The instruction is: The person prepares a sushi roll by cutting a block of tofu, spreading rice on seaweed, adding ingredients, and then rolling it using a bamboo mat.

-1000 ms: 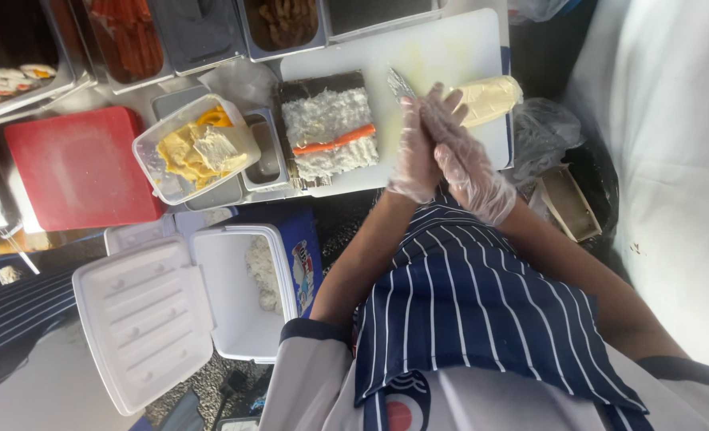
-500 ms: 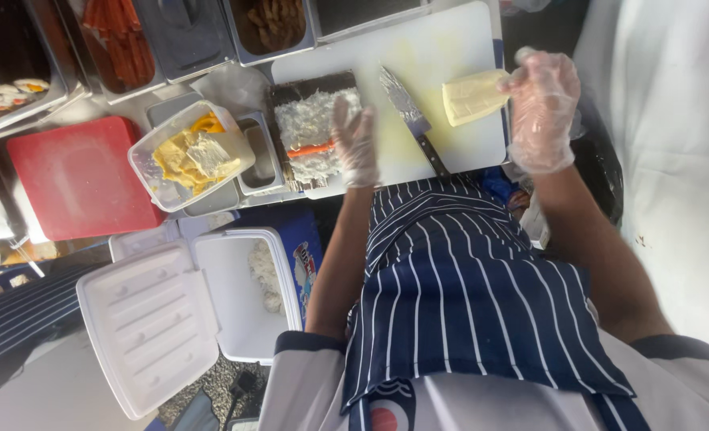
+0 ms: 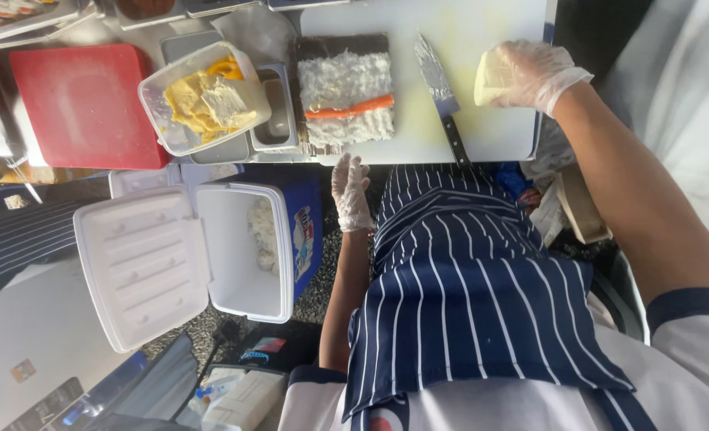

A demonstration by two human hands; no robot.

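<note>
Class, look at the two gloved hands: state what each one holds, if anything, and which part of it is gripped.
The right hand covers a pale yellow block on the white cutting board, fingers over its near end. The left hand hangs open, holding nothing.

Open blue-and-white cooler (image 3: pixel 247 251) on floor, bearing colourful oval label (image 3: pixel 303 243) on its blue side. White packets (image 3: pixel 239 399) lie near bottom edge.

A navy apron (image 3: pixel 466 295) with thin white stripes, a red board (image 3: pixel 83 104), a white cutting board (image 3: pixel 482 120), white rice (image 3: pixel 346 80) crossed by an orange strip (image 3: pixel 349 108), clear gloves.
</note>
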